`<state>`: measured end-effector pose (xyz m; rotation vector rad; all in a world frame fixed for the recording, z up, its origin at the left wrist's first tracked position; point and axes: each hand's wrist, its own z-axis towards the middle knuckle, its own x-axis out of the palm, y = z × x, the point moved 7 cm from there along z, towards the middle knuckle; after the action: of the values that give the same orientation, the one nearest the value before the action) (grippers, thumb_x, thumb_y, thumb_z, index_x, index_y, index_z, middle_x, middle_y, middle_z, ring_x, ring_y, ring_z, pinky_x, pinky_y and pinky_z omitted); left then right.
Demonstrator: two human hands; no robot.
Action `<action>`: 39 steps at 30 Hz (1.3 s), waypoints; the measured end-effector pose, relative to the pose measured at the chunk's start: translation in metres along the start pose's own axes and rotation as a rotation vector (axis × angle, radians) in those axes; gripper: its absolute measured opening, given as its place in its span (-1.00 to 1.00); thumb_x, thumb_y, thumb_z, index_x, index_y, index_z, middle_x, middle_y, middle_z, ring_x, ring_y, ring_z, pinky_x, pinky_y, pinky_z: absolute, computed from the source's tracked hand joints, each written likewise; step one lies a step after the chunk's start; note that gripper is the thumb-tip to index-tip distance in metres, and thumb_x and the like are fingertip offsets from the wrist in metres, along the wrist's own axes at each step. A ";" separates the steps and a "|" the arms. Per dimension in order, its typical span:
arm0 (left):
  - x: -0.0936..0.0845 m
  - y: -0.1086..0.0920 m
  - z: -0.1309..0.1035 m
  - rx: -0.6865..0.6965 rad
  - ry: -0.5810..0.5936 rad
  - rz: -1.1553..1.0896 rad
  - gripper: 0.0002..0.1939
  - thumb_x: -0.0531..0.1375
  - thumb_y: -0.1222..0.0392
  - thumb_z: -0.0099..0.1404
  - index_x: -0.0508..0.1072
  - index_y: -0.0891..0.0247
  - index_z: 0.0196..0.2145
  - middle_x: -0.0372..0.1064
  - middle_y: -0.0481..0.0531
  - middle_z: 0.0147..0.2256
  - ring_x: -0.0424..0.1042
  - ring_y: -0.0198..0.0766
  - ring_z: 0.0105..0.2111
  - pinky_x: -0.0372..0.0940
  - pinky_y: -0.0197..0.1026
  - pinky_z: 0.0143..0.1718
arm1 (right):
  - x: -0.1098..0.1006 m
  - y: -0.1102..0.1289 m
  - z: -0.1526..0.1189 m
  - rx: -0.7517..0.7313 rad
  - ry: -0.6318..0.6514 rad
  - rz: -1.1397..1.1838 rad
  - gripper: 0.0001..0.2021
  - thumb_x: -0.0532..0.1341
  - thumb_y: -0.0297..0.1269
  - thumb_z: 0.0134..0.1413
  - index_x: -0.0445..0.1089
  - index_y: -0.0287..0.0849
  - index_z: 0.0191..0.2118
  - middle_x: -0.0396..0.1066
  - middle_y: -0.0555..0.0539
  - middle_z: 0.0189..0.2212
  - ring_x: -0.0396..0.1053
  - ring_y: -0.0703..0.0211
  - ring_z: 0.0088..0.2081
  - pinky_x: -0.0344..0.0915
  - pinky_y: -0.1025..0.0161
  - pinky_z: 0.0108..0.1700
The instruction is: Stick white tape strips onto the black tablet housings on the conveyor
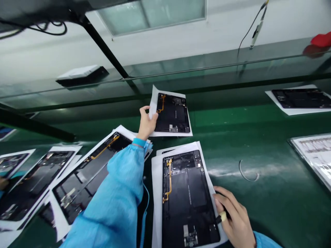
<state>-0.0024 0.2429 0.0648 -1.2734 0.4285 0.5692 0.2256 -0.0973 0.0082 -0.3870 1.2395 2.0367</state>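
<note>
My left hand (146, 123), in a light blue sleeve, reaches forward and grips the left edge of a white sheet carrying an opened black tablet (172, 113) with an orange flex cable. That sheet lies on the green belt (258, 137) ahead of me. Directly in front of me lies a second opened tablet on white paper (186, 193). My right hand (234, 217) rests at its lower right edge, fingers curled around a small dark tool with a yellowish tip (222, 217).
More opened tablets on paper lie to the left (85, 179) (31, 182) and one at the far right (301, 98). A printed sheet in a sleeve (315, 155) sits at the right edge. A thin wire loop (248, 172) lies on the belt. A cable (254, 27) hangs above.
</note>
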 end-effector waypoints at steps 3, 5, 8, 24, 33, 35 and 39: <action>0.009 0.011 0.029 -0.036 -0.079 0.055 -0.56 0.14 0.30 0.25 0.11 0.37 0.05 0.39 0.33 -0.09 0.40 0.10 0.03 0.22 0.17 0.08 | 0.003 -0.004 -0.001 0.023 0.012 0.000 -0.80 0.09 -0.44 0.26 0.44 -0.17 -0.15 0.50 -0.19 -0.16 0.55 0.13 -0.26 0.50 0.30 -0.24; 0.008 0.004 0.024 -0.007 -0.111 0.083 -0.62 0.12 0.25 0.30 0.18 0.36 0.05 0.32 0.38 0.03 0.25 0.13 0.17 0.06 0.22 0.20 | -0.001 -0.006 0.000 0.065 0.008 0.022 -0.84 0.12 -0.44 0.23 0.44 -0.16 -0.18 0.46 -0.15 -0.26 0.52 0.16 -0.32 0.47 0.32 -0.31; 0.014 -0.020 -0.022 0.120 -0.030 0.100 -0.71 0.03 0.15 0.39 0.33 0.30 0.00 0.32 0.28 0.09 0.23 0.01 0.19 0.03 0.10 0.26 | -0.010 -0.011 0.003 0.189 0.012 0.117 -0.86 0.13 -0.40 0.24 0.44 -0.14 -0.29 0.34 -0.07 -0.41 0.41 0.22 -0.44 0.39 0.33 -0.44; 0.072 -0.039 -0.193 0.269 0.491 0.035 -0.89 0.24 0.16 0.33 0.57 0.06 -0.20 0.39 0.05 0.08 0.31 0.02 0.14 0.18 0.20 0.12 | 0.030 -0.045 0.071 0.382 0.094 0.366 -0.96 0.24 -0.33 0.20 0.43 -0.12 -0.29 0.47 -0.06 -0.34 0.46 0.13 -0.25 0.42 0.19 -0.22; 0.049 0.011 -0.099 0.153 0.190 0.291 -0.70 0.04 0.15 0.42 0.36 0.33 0.01 0.33 0.33 0.05 0.29 0.12 0.11 0.17 0.22 0.13 | 0.029 -0.047 0.067 0.326 0.096 0.318 -0.93 0.23 -0.40 0.20 0.44 -0.11 -0.29 0.47 -0.06 -0.33 0.45 0.12 -0.24 0.40 0.15 -0.20; 0.052 0.028 -0.079 0.101 0.149 0.344 -0.63 0.04 0.14 0.41 0.32 0.39 0.08 0.22 0.43 0.15 0.16 0.23 0.21 0.04 0.33 0.18 | 0.028 -0.047 0.066 0.319 0.085 0.313 -0.93 0.23 -0.41 0.20 0.44 -0.10 -0.28 0.46 -0.05 -0.33 0.45 0.12 -0.24 0.39 0.15 -0.20; 0.052 0.038 -0.066 0.013 0.117 0.390 -0.57 0.02 0.13 0.43 0.25 0.42 0.16 0.09 0.51 0.24 -0.04 0.33 0.31 -0.17 0.48 0.20 | 0.026 -0.047 0.065 0.315 0.057 0.329 -0.91 0.24 -0.44 0.18 0.44 -0.10 -0.29 0.46 -0.04 -0.33 0.45 0.13 -0.24 0.39 0.15 -0.19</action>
<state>0.0158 0.1947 -0.0115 -1.2206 0.7869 0.8193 0.2467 -0.0165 -0.0052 -0.0947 1.7209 2.0567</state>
